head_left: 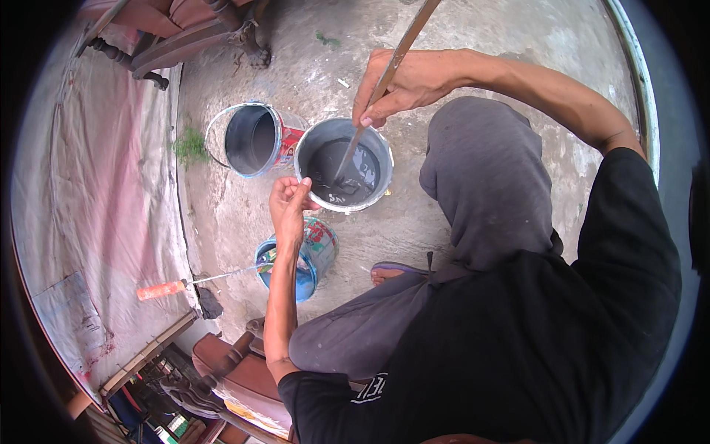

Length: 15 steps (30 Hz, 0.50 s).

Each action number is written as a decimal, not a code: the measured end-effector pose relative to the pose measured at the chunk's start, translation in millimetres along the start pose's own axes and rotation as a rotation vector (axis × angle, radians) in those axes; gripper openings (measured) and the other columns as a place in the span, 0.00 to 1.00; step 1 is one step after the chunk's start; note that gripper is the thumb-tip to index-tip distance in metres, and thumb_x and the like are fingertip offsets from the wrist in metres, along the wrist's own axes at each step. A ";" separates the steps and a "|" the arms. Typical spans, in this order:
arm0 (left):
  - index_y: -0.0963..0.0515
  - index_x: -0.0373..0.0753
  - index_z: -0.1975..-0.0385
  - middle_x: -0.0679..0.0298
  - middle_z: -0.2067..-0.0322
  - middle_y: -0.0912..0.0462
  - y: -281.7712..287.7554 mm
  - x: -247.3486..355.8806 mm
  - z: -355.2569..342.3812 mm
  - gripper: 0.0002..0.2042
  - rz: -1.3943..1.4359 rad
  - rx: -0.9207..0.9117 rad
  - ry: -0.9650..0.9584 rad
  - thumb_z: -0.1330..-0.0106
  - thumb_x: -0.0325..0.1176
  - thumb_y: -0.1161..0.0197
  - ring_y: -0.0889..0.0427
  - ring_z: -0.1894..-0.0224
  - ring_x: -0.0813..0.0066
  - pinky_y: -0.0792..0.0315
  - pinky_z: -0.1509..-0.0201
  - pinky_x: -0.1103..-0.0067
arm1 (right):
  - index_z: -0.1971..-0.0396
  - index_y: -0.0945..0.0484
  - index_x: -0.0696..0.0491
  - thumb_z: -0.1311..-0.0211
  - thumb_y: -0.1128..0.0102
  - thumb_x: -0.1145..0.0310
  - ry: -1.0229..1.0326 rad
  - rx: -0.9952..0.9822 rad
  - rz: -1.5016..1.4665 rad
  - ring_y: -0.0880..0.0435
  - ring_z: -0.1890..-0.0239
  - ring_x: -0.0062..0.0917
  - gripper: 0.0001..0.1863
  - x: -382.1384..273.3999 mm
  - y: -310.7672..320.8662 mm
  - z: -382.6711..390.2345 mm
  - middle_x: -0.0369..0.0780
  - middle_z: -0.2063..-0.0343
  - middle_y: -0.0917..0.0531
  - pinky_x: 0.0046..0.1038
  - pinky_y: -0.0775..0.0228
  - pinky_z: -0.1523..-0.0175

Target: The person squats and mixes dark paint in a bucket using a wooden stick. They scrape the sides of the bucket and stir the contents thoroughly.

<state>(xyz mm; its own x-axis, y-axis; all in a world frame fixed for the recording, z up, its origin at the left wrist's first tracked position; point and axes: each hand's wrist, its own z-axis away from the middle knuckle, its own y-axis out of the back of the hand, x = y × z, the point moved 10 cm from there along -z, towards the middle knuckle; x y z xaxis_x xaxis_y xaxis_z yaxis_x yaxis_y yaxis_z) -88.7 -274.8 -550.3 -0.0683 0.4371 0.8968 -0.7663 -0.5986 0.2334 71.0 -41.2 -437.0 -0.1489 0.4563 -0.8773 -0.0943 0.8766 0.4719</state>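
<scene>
My right hand point(403, 83) is closed around a long, flat wooden stick point(407, 44). The stick slants down into a paint bucket point(347, 209), its lower end dipping into wet grey paint point(362, 166). With thumb and fingers my left hand point(288, 200) pinches the near left rim of that bucket. Left of it, a second bucket point(291, 138) with a red label and wire handle is stained grey inside. Below my left hand, beside the forearm, is a blue bucket point(323, 246); an orange-handled tool point(160, 290) with a thin metal rod rests across its edge.
A stained pale cloth point(122, 192) hangs or lies along the left side. A carved wooden chair with reddish cushions point(185, 22) stands at the upper left, and another cushioned seat point(248, 377) at the lower left. A small green plant point(191, 146) grows from the concrete floor point(229, 214).
</scene>
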 end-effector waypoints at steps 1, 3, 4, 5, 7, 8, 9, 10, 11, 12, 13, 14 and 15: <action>0.27 0.33 0.56 0.64 0.74 0.19 -0.6 0.7 -1.0 0.14 0.001 -0.002 -0.001 0.29 0.34 0.30 0.20 0.80 0.78 0.24 0.73 0.82 | 0.56 0.11 0.59 0.32 0.36 0.65 0.050 0.034 0.029 0.10 0.67 0.30 0.14 -6.1 3.4 -5.1 0.43 0.70 0.10 0.34 0.20 0.61; 0.27 0.33 0.57 0.64 0.74 0.19 -1.4 0.2 -2.1 0.14 -0.003 -0.010 -0.005 0.29 0.34 0.31 0.20 0.79 0.78 0.23 0.73 0.81 | 0.55 0.11 0.59 0.31 0.35 0.66 0.101 0.061 0.067 0.10 0.67 0.31 0.13 -12.6 4.0 -10.8 0.44 0.69 0.09 0.34 0.20 0.61; 0.27 0.33 0.57 0.64 0.74 0.19 -0.4 -1.4 -1.5 0.13 -0.006 -0.013 -0.009 0.29 0.34 0.31 0.20 0.79 0.78 0.23 0.73 0.81 | 0.55 0.11 0.59 0.31 0.35 0.67 0.105 0.051 0.076 0.10 0.67 0.31 0.13 -12.7 -0.9 -14.2 0.43 0.69 0.09 0.34 0.20 0.61; 0.27 0.33 0.57 0.64 0.74 0.19 0.3 -1.6 -1.5 0.13 -0.009 -0.015 -0.012 0.29 0.34 0.31 0.21 0.79 0.78 0.23 0.73 0.81 | 0.55 0.11 0.59 0.31 0.35 0.67 0.110 0.041 0.085 0.11 0.67 0.31 0.13 -11.6 -5.0 -15.3 0.43 0.69 0.09 0.33 0.20 0.61; 0.27 0.33 0.56 0.64 0.74 0.19 0.7 0.0 -2.5 0.13 -0.024 -0.018 -0.017 0.28 0.33 0.32 0.21 0.78 0.79 0.23 0.72 0.81 | 0.57 0.11 0.59 0.33 0.36 0.64 0.146 0.014 0.068 0.11 0.67 0.29 0.14 -7.8 -10.1 -13.8 0.42 0.72 0.11 0.33 0.20 0.59; 0.27 0.33 0.56 0.64 0.74 0.19 0.3 0.4 -3.0 0.13 -0.029 -0.019 -0.018 0.28 0.33 0.32 0.21 0.78 0.79 0.23 0.72 0.81 | 0.58 0.11 0.59 0.33 0.36 0.63 0.163 -0.001 0.060 0.11 0.67 0.28 0.15 -6.8 -11.6 -12.4 0.41 0.73 0.12 0.33 0.19 0.58; 0.27 0.34 0.57 0.65 0.74 0.19 -0.4 0.7 -3.5 0.12 -0.027 -0.019 -0.021 0.28 0.34 0.32 0.21 0.78 0.80 0.22 0.71 0.81 | 0.58 0.11 0.59 0.33 0.36 0.63 0.092 -0.038 0.025 0.11 0.67 0.28 0.15 2.3 -13.4 -9.6 0.41 0.73 0.12 0.33 0.19 0.58; 0.26 0.35 0.57 0.66 0.74 0.19 -0.2 1.0 -3.6 0.12 -0.025 -0.018 -0.024 0.28 0.34 0.32 0.21 0.77 0.81 0.21 0.70 0.80 | 0.58 0.11 0.59 0.33 0.36 0.62 0.023 -0.075 -0.010 0.12 0.67 0.29 0.15 8.4 -14.7 -5.1 0.42 0.73 0.12 0.33 0.19 0.58; 0.26 0.36 0.57 0.67 0.74 0.19 0.3 1.1 -3.6 0.11 -0.023 -0.015 -0.027 0.28 0.35 0.33 0.21 0.77 0.82 0.21 0.69 0.80 | 0.58 0.11 0.60 0.33 0.36 0.62 -0.045 -0.113 -0.046 0.12 0.68 0.29 0.15 14.8 -17.5 -1.3 0.42 0.73 0.12 0.34 0.19 0.59; 0.26 0.35 0.57 0.66 0.74 0.19 1.9 -0.4 -2.9 0.11 -0.014 -0.016 -0.032 0.28 0.34 0.33 0.21 0.77 0.82 0.21 0.70 0.80 | 0.58 0.11 0.60 0.33 0.36 0.62 -0.038 -0.124 -0.059 0.12 0.68 0.29 0.16 14.9 -19.3 0.3 0.42 0.73 0.12 0.34 0.19 0.58; 0.27 0.35 0.57 0.66 0.74 0.20 4.1 -1.6 -2.3 0.11 -0.003 -0.015 -0.042 0.28 0.33 0.32 0.22 0.77 0.81 0.21 0.71 0.81 | 0.58 0.11 0.60 0.33 0.36 0.61 -0.028 -0.137 -0.068 0.12 0.68 0.29 0.16 14.1 -19.7 0.5 0.42 0.73 0.12 0.34 0.19 0.58; 0.27 0.34 0.56 0.65 0.74 0.20 5.8 -2.0 -2.4 0.11 0.009 -0.012 -0.051 0.28 0.33 0.32 0.22 0.77 0.81 0.22 0.72 0.81 | 0.59 0.11 0.60 0.33 0.35 0.61 -0.018 -0.150 -0.077 0.12 0.67 0.29 0.16 12.2 -19.6 -0.1 0.42 0.72 0.12 0.34 0.19 0.58; 0.27 0.34 0.56 0.65 0.74 0.20 6.4 -2.4 -3.3 0.11 0.011 -0.014 -0.053 0.28 0.32 0.33 0.22 0.77 0.81 0.22 0.72 0.81 | 0.59 0.12 0.60 0.33 0.36 0.61 -0.011 -0.111 -0.087 0.12 0.68 0.29 0.16 9.7 -13.8 -1.7 0.42 0.72 0.12 0.34 0.19 0.59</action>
<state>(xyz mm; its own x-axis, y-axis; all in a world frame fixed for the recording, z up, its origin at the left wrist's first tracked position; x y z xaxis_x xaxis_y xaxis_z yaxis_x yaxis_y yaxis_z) -95.6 -277.5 -552.2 -0.0434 0.3939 0.9181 -0.7744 -0.5939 0.2182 69.2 -49.1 -451.9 -0.1245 0.3820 -0.9157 -0.2148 0.8907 0.4007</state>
